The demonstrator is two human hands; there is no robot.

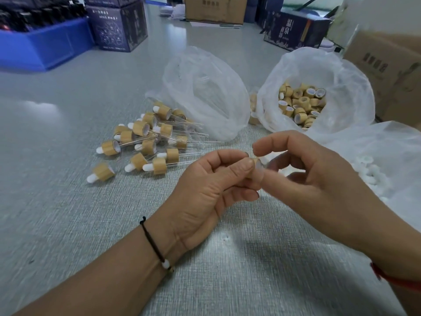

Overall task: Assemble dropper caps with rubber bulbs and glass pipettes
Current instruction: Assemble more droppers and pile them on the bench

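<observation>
My left hand (211, 190) pinches a bamboo dropper cap (253, 161) between thumb and fingers at mid-table. My right hand (319, 179) meets it from the right, its fingertips on the cap's open end, where something pale and rubbery (259, 165) shows; most of it is hidden by fingers. A pile of finished droppers (145, 142), with bamboo collars, white bulbs and glass pipettes, lies to the left. A plastic bag of loose bamboo caps (300, 103) stands behind the hands. White rubber bulbs (371, 172) lie in a bag at the right.
A crumpled clear bag (205, 92) lies behind the finished pile. A blue bin (43, 46) and dark printed boxes (118, 26) stand at the back left. Cardboard boxes (391, 71) line the right edge. The grey table (68, 224) extends toward me.
</observation>
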